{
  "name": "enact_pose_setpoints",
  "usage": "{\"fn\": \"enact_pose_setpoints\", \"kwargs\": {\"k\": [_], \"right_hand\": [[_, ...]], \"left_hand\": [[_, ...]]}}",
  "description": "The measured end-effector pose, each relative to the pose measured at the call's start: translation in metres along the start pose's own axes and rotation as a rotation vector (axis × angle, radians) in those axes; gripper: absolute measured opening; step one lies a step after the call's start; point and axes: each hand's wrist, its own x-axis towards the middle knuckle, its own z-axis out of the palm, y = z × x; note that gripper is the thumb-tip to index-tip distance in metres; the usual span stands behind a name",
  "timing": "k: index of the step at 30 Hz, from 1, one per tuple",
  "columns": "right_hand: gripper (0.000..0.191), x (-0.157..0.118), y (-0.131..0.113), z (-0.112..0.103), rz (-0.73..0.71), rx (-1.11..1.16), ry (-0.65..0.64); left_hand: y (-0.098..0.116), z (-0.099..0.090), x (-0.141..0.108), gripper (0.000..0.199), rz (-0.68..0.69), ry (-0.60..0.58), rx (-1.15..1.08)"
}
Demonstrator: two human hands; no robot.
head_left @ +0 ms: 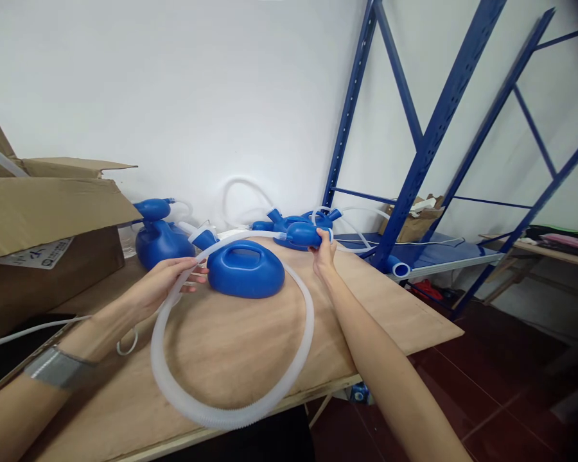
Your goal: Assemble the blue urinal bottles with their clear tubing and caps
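Note:
My right hand (324, 252) is closed round the open-mouthed end of a blue bulb-shaped urinal head (303, 235), held above the table. From its narrow end runs a translucent corrugated hose (231, 420), which makes a big loop over the table's front part. My left hand (180, 276) has that hose between thumb and fingers, at the loop's upper left. Behind the loop stands a blue urinal bottle (245, 276) with a moulded handle; its slanted neck (205, 240) points up and left. Where the hose meets the bottle is hard to see.
More blue bottles stand at the back (289, 224) and left (160, 247), with hoses. An opened cardboard box (52, 212) fills the left side. Blue metal shelving (433, 122) rises at the right, past the wooden table (390, 321); a blue tube end (401, 268) sticks out there.

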Motion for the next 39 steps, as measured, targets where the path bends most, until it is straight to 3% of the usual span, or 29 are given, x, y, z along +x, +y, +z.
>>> {"fn": "enact_pose_setpoints", "kwargs": {"k": [6, 13, 16, 25, 31, 39], "right_hand": [[0.036, 0.005, -0.002, -0.005, 0.008, 0.012, -0.005], [0.033, 0.000, 0.000, -0.001, -0.008, 0.009, -0.049], [0.033, 0.000, 0.001, -0.001, -0.015, 0.007, -0.059], [0.032, -0.003, 0.000, 0.000, -0.016, 0.005, -0.094], [0.032, -0.004, 0.000, 0.002, -0.001, 0.012, -0.086], [0.035, 0.013, 0.005, -0.010, 0.050, 0.014, 0.072]], "left_hand": [[-0.011, 0.002, 0.002, 0.049, 0.201, 0.021, 0.465], [-0.009, 0.010, -0.005, 0.037, 0.258, 0.298, 0.801], [-0.004, 0.010, -0.009, 0.036, 0.284, 0.323, 0.840], [-0.001, 0.017, -0.011, 0.053, 0.127, 0.016, 0.223], [0.002, 0.023, -0.015, 0.047, 0.009, -0.026, -0.034], [0.002, 0.017, -0.010, 0.044, -0.030, -0.005, -0.102]]}}
